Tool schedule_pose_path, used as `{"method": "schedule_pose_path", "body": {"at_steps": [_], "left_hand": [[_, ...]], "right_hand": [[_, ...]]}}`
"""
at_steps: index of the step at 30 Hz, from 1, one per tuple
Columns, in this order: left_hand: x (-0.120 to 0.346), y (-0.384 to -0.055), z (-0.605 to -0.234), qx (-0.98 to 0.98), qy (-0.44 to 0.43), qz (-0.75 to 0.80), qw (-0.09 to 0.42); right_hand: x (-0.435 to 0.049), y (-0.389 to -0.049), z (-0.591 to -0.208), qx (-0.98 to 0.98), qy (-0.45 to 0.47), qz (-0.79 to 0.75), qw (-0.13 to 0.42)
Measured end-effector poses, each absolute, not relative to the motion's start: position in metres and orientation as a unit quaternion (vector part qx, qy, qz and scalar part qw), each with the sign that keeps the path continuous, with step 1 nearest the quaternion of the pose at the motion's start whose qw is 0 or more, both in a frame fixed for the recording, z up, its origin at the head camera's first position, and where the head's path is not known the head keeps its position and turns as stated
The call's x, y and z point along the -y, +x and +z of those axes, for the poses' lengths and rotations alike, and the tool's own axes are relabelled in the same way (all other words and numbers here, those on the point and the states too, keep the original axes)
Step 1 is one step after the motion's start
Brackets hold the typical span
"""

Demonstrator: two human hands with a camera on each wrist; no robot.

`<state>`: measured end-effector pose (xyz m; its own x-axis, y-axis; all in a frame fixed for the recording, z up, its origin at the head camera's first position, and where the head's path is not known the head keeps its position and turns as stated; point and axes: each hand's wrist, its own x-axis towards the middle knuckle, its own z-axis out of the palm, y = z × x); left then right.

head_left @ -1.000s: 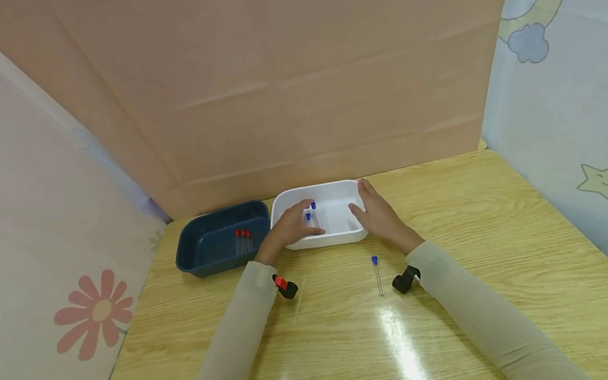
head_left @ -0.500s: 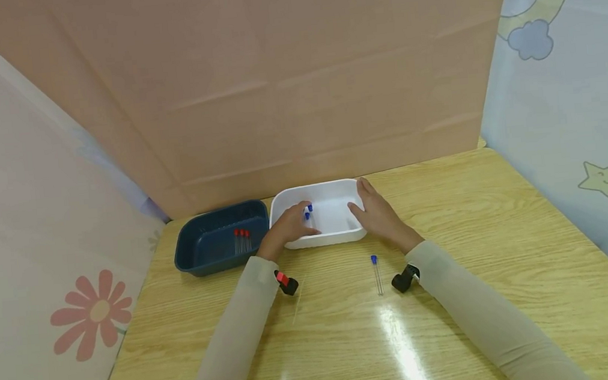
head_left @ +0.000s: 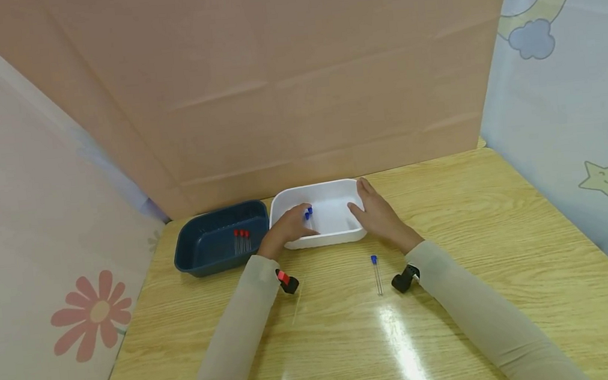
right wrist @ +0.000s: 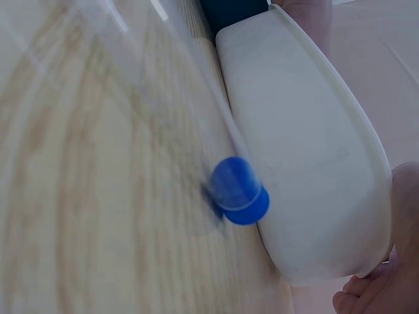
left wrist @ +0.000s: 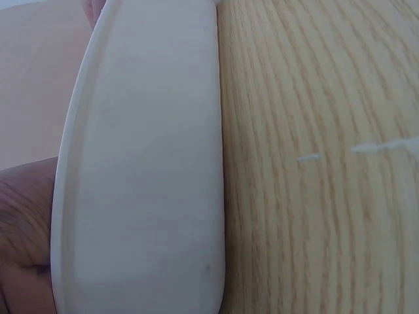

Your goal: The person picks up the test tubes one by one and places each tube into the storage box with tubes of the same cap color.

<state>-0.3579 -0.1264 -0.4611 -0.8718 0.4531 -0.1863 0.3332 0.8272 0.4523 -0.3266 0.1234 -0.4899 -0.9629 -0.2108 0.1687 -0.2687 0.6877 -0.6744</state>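
In the head view, my left hand (head_left: 288, 226) reaches over the left end of a white plastic tray (head_left: 335, 237). Its fingers and thumb are spread around clear tubes with blue caps (head_left: 309, 211) inside the tray. The hand partly hides these tubes, so whether it pinches one is not visible. My right hand (head_left: 382, 216) holds the tray's right end, thumb over the inner side and fingers along the outside. Another blue-capped tube (head_left: 376, 275) lies on the table in front of the tray; its blue cap (right wrist: 239, 191) looms close in the right wrist view.
A dark blue tray (head_left: 196, 263) stands against the white one on the left, with several red-capped tubes (head_left: 242, 241) inside. The wooden table (head_left: 339, 344) meets a brown backdrop (head_left: 287, 125) behind the trays. A faint thin line (head_left: 297, 304) shows on the table.
The blue-capped tubes in the white tray have shifted slightly left and closer together by my left hand. My right hand keeps its place on the tray.
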Motion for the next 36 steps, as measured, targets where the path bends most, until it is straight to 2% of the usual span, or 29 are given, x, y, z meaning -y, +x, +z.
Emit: {"method": "schedule_pose_path", "body": {"at_steps": [36], "left_hand": [[0.1331,-0.3594,-0.4614,-0.943,0.211,0.218,0.137]], "right_hand": [[-0.1157,-0.3287,-0.4869,0.919,0.129,0.370,0.039]]}}
